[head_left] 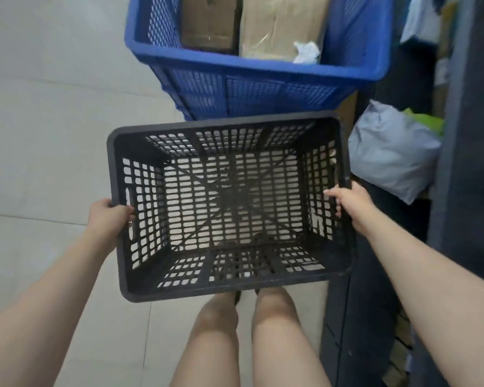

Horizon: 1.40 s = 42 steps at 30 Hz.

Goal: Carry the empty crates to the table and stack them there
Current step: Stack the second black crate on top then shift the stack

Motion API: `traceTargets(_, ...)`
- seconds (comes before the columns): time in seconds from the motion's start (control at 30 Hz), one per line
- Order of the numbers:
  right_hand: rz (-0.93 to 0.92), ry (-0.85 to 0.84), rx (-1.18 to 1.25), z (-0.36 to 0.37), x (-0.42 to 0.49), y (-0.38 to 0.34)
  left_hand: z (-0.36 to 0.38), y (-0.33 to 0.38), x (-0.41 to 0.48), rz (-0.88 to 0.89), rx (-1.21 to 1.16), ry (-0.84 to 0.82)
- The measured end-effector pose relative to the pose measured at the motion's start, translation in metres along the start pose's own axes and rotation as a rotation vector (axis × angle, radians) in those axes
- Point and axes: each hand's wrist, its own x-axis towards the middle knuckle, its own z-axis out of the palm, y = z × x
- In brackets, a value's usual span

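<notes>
At the centre of the frame an empty black crate (229, 202) hung above the tiled floor (39, 135), the left hand (109, 216) gripping its left rim and the right hand (349, 205) gripping its right rim. At upper centre stood a blue crate (252, 79) holding cardboard boxes (274, 23).

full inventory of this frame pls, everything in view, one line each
black crate: 1, black, empty, held in front of the person above the floor
blue crate: 1 certain, blue, just ahead of the black crate; may sit on a second one
cardboard boxes: 2, brown, inside the blue crate
crumpled wad: 1, white, in the blue crate, right side
plastic bag: 1, grey, right of the black crate
green item: 1, green, behind the bag; kind unclear
shelving: dark, right edge
floor: pale tiles
left hand: grips the crate's left rim
right hand: grips the crate's right rim
legs: 2, bare, below the crate
</notes>
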Motion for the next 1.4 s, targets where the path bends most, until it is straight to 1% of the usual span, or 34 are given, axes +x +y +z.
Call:
traceTargets(0.1,-0.018,0.046,0.089,-0.042,-0.064,-0.018,-0.037,0.053,-0.055,0.098,0.022,0.013)
traceTargets(0.17,-0.022,0.063,0.150,-0.067,-0.101,-0.028,-0.054,0.086,-0.082,0.151,-0.019,0.004)
traceTargets(0.33,-0.011,0.144,0.337,-0.113,-0.176,-0.016,-0.071,0.149,-0.124,0.301,-0.015,-0.142)
traceTargets(0.4,-0.018,0.211,0.386,-0.120,-0.206,-0.003,-0.070,0.168,-0.138,0.379,-0.010,-0.213)
traceTargets(0.6,-0.009,0.485,0.701,-0.102,-0.317,0.068,-0.074,0.215,-0.188,0.651,0.095,-0.483)
traceTargets(0.73,0.047,0.639,0.879,-0.057,-0.395,0.136,-0.084,0.219,-0.238,0.846,0.225,-0.618)
traceTargets(0.8,0.084,0.723,0.981,-0.032,-0.435,0.175,-0.083,0.210,-0.270,0.910,0.289,-0.691)
traceTargets(0.9,0.201,0.851,1.081,0.002,-0.493,0.241,-0.076,0.179,-0.325,1.011,0.383,-0.805)
traceTargets(0.97,0.244,0.872,1.175,0.026,-0.536,0.288,-0.070,0.147,-0.366,1.084,0.472,-0.899)
traceTargets(1.03,0.274,0.913,1.264,0.059,-0.582,0.339,-0.069,0.103,-0.405,1.165,0.555,-0.967)
traceTargets(1.1,0.297,0.970,1.360,0.098,-0.631,0.392,-0.072,0.052,-0.442,1.209,0.623,-1.025)
traceTargets(1.27,0.373,1.186,1.518,0.204,-0.765,0.519,-0.102,-0.111,-0.528,1.199,0.738,-1.235)
traceTargets(1.4,0.522,1.341,1.594,0.288,-0.877,0.610,-0.127,-0.253,-0.591,1.114,0.894,-1.429)
